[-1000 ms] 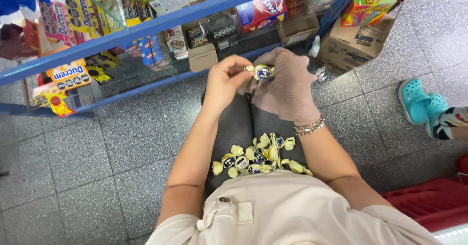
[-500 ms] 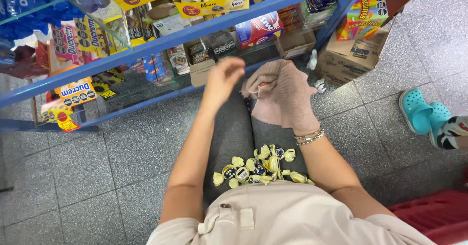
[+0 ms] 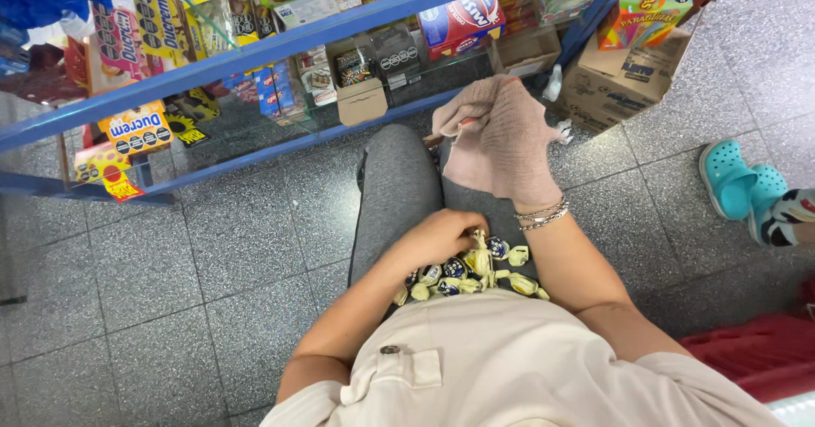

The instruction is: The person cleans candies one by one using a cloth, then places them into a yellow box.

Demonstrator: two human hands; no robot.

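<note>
Glossy foil-like wrappers shone on the candies [image 3: 467, 274] under the left hand [image 3: 441, 236]; the right hand [image 3: 501, 147] wore a matt, ribbed knit glove above polished speckled floor tiles [image 3: 212, 266].

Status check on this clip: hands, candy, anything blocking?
Left hand down on wrapped candies in lap, grip unclear. Right hand, in pink knit glove, raised empty near blue shelf. Nothing blocking.

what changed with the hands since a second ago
The left hand let go of the sweet it held up by the right hand, and dropped back onto the pile of wrapped sweets in the lap, fingers curled over it. The right hand, under a pink cloth, stayed raised above the knees.
</note>
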